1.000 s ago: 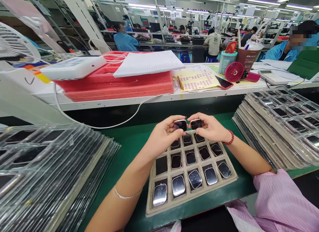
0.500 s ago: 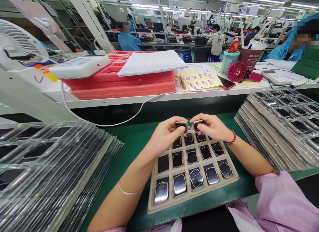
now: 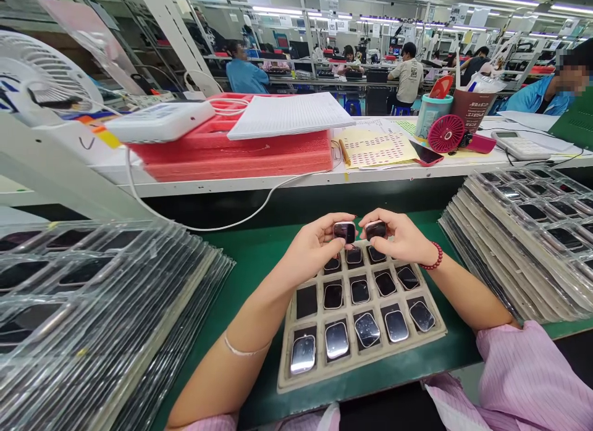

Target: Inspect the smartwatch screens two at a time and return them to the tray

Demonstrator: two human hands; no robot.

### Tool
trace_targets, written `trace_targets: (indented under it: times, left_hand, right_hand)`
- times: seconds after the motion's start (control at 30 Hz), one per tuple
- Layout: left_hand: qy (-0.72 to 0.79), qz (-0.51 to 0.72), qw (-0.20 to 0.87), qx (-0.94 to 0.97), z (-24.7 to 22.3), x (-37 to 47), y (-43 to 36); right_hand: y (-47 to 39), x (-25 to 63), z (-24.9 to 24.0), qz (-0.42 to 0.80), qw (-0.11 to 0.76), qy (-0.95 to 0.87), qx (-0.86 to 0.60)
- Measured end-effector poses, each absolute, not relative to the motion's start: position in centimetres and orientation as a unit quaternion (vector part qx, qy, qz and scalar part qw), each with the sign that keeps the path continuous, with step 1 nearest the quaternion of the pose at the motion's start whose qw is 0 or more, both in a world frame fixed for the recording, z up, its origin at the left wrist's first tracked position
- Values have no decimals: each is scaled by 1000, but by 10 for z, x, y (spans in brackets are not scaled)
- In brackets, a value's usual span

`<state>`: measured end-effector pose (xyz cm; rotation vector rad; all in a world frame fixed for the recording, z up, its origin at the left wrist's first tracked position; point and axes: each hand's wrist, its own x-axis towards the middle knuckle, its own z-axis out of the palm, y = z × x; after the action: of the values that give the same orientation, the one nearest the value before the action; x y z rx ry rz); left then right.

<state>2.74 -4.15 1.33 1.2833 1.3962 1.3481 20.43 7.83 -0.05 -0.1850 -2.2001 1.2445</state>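
Above the far edge of a beige compartment tray (image 3: 361, 358), my left hand (image 3: 319, 242) pinches a smartwatch body (image 3: 344, 231) with a dark glossy screen, thumb on its lower edge. Close beside it, my right hand (image 3: 401, 236) grips a second smartwatch body (image 3: 375, 230), thumb over its lower part. The two watches are held side by side, slightly apart. Below them, the tray holds several watch bodies (image 3: 336, 339) face up, some turned askew in their pockets. One pocket (image 3: 306, 301) at the tray's left shows only a dark bottom. My hands hide part of the back row.
Tall stacks of filled clear trays stand at the left (image 3: 115, 332) and the right (image 3: 519, 252). Behind runs a white shelf (image 3: 259, 184) with red foam (image 3: 241, 153), papers, a phone, cups and a pink fan (image 3: 445, 133). A white cable (image 3: 222, 226) droops below it. Co-workers sit beyond.
Both watches have tilted a little, so more of their screens shows. The thumbs have slid lower on them. The whole view has shifted slightly.
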Motion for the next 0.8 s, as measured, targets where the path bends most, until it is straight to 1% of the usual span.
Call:
trace_targets:
  times: [0.27,0.37,0.43,0.53,0.6,0.67,0.73,0.8]
  left_hand:
    - [557,533,394,500,14,28,-44]
    - [535,552,421,481,13,26,-41]
    - [492,571,476,453,14,25,-40]
    - [384,571,599,410,19,25,-51]
    - [295,523,688,407,24,28,-67]
    - [214,434,763,429,29,33,-85]
    - [163,354,794,467,34,38,-99]
    - [162,337,773,512,38,42,-105]
  right_hand:
    - [77,205,2,462,289,-835,-74]
    - [78,205,2,463,294,-833,-74]
    - [79,205,2,475,298,-824,-76]
    - [80,206,4,535,289,-790,-81]
    - [80,208,5,586,272,-759,-87]
    - [81,211,4,630,259,-727,-89]
    - [83,213,3,671,247,-694,-82]
    - [85,215,2,704,228,-669,-71]
